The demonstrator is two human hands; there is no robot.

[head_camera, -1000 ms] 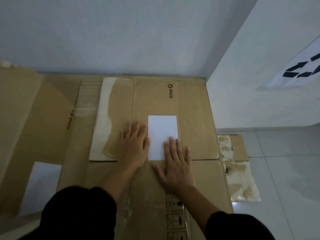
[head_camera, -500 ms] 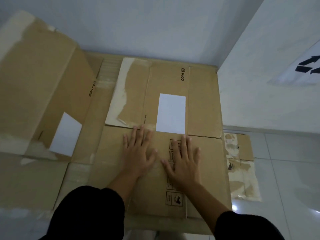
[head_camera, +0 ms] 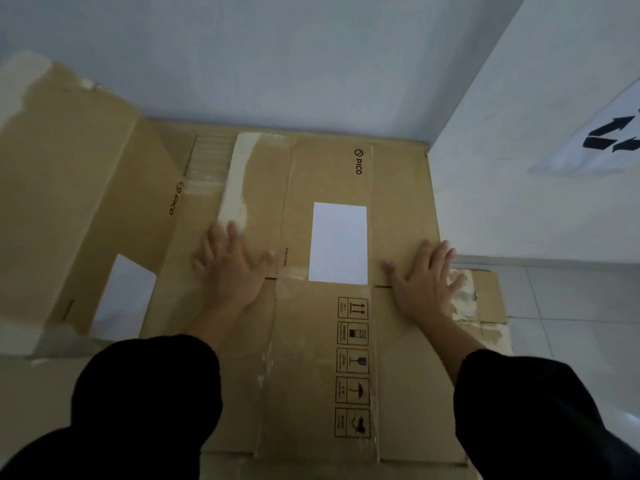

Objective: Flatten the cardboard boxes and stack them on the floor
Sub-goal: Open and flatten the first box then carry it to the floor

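A flattened brown cardboard box (head_camera: pixel 322 375) with a PICO logo, a white label (head_camera: pixel 338 242) and a column of handling symbols lies on top of the stack in the corner. My left hand (head_camera: pixel 232 268) presses flat on it left of the label, fingers spread. My right hand (head_camera: pixel 424 277) presses flat near its right edge, fingers spread. Another flattened box (head_camera: pixel 79 209) with its own white label leans raised at the left, partly under the top box. A torn cardboard piece (head_camera: pixel 485 296) sticks out from under the stack at the right.
White walls (head_camera: pixel 277 57) close the corner behind and to the right of the stack. A sheet with black arrows (head_camera: pixel 609 140) hangs on the right wall. Pale tiled floor (head_camera: pixel 571 323) lies to the right. My black sleeves fill the bottom of the view.
Both hands have slid apart across the top box: the left one further left, the right one out to the right edge. The view has come closer to the box.
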